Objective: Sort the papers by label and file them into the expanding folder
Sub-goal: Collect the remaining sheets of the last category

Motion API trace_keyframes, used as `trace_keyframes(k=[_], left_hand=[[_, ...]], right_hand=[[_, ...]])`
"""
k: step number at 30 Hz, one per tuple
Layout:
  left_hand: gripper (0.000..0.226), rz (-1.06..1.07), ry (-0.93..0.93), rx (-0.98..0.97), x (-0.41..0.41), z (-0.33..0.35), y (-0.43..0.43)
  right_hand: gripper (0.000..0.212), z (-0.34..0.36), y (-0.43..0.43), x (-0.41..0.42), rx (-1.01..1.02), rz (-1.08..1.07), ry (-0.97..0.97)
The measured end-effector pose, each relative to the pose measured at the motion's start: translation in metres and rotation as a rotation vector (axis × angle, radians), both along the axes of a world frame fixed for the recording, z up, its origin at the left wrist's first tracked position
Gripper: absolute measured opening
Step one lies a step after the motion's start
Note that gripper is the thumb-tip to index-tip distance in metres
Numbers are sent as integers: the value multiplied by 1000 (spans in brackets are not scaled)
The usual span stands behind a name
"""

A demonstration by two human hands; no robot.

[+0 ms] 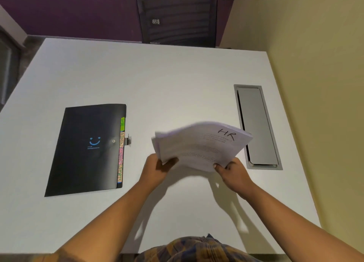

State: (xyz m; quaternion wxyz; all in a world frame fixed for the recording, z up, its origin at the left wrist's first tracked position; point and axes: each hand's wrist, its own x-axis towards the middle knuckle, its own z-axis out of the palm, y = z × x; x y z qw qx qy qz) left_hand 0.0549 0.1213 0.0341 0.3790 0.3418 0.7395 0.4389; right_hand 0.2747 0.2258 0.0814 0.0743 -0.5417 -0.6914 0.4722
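A stack of white papers point(201, 145) hangs above the middle of the white table point(157, 80), its top sheet marked "HR" by hand. My left hand point(157, 168) grips the stack's near left corner and my right hand point(233, 172) grips its near right corner. The black expanding folder point(86, 149) lies shut on the table to the left, apart from both hands. Coloured tabs point(121, 149) reading HR, ADMIN and SPORTS stick out along its right edge, beside a small clasp.
A grey cable hatch point(258, 125) is set into the table at the right, just past the papers. A black chair point(177, 15) stands behind the far edge. A yellow wall runs close along the right side.
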Motion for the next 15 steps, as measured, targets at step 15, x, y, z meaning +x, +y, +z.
trace_keyframes(k=[15], left_hand=[[32, 199, 177, 67, -10, 41, -42]], right_hand=[[21, 26, -36, -11, -115, -150, 384]])
